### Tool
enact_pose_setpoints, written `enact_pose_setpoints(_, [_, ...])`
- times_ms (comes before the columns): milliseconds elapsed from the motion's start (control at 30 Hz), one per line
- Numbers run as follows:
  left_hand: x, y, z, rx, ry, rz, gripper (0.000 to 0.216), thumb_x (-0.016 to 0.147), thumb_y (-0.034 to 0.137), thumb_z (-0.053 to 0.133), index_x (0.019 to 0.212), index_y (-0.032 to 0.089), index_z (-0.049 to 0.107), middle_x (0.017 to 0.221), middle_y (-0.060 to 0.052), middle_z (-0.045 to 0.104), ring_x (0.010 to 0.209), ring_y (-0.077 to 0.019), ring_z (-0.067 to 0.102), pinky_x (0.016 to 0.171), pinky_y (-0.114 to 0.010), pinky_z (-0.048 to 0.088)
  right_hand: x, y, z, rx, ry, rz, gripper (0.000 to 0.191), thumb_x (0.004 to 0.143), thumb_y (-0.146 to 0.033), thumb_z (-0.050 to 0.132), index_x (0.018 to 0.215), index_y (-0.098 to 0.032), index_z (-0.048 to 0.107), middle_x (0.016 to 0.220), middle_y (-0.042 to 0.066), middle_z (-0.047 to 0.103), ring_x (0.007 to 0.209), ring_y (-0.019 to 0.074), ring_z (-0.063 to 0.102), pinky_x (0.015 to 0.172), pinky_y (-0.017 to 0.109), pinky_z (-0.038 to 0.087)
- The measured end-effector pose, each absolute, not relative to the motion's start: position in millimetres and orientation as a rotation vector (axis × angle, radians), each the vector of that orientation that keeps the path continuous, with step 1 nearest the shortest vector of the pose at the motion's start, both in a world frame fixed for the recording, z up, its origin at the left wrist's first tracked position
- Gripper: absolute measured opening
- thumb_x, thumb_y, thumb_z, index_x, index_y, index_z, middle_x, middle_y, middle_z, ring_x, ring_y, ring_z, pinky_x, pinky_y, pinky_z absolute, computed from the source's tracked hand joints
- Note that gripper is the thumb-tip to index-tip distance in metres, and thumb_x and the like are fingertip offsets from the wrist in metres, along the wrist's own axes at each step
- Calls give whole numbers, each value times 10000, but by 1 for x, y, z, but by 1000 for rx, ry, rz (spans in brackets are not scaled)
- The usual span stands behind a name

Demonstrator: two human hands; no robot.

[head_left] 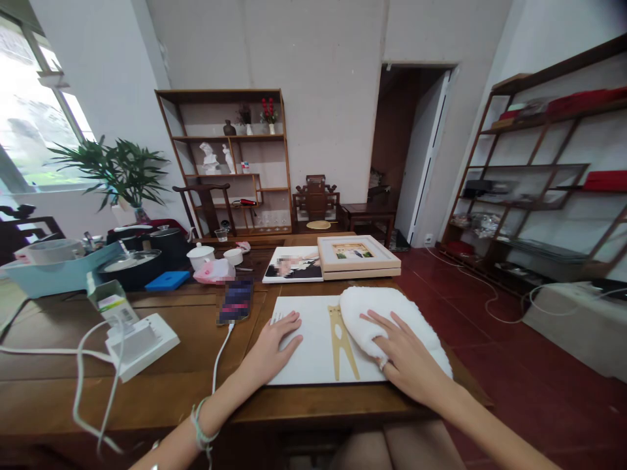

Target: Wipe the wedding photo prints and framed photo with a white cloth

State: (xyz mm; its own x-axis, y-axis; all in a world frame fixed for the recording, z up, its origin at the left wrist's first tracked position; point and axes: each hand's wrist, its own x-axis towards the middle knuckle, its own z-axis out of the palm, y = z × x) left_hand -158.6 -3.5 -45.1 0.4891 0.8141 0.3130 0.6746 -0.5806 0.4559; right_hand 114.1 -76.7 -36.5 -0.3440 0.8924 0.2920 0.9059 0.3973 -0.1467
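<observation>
My left hand [274, 346] lies flat with fingers stretched out on the left part of a white board [313, 352] that rests on the wooden table [196, 385]. My right hand [399, 349] presses palm down, fingers spread, on a white fluffy cloth [386, 313] lying over the board's right part. A tan wooden stand piece [340, 339] lies on the board between my hands.
A stack of light wooden picture frames [357, 256] and a photo print [294, 264] sit behind the board. A phone [236, 301] with a white cable, a white box [142, 343], pots [132, 267], a blue tub [59, 271] and a teapot [200, 256] stand on the left.
</observation>
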Motion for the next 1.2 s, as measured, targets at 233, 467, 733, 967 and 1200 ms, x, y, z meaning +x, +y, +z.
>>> enact_pose_setpoints(233, [-159, -3, -46, 2463, 1253, 769, 328, 803, 309, 489, 1099, 212, 593, 1243, -71, 527, 1190, -239, 439, 1013, -478, 287, 120, -50, -40, -1522, -2323, -112, 276, 638, -80, 434, 834, -181, 601, 1324, 72, 421, 1272, 206, 253, 1042, 449, 148])
enact_pose_setpoints(467, [-157, -4, -43, 2436, 1241, 793, 331, 797, 319, 495, 1086, 199, 604, 1235, -78, 531, 1184, -243, 446, 1007, -473, 300, 125, -29, -39, -1436, -2361, -170, 260, 674, -91, 440, 854, -170, 610, 1289, 98, 461, 1250, 191, 298, 1032, 427, 179])
enact_pose_setpoints(733, [-156, -6, -39, 2489, 1276, 711, 363, 809, 327, 467, 1108, 162, 591, 1250, -89, 514, 1197, -242, 428, 1015, -463, 292, 127, -16, -39, -1412, -2368, -153, 202, 715, -131, 448, 836, -159, 607, 1272, 123, 471, 1224, 191, 338, 1029, 402, 193])
enact_pose_setpoints(967, [-156, -3, -43, 2492, 1273, 729, 366, 815, 324, 461, 1115, 157, 586, 1246, -92, 519, 1198, -234, 429, 1017, -451, 294, 123, -18, -37, -1455, -2367, -133, 268, 705, -113, 429, 899, -157, 607, 1254, 123, 488, 1207, 208, 359, 1028, 420, 185])
enact_pose_setpoints(1200, [-157, -1, -46, 2465, 1282, 715, 370, 819, 354, 454, 1128, 189, 573, 1262, -68, 508, 1206, -234, 419, 1020, -469, 279, 119, -84, -17, -1496, -2425, 41, 315, 622, -56, 427, 856, -171, 604, 1116, 115, 565, 1141, 252, 413, 970, 405, 297])
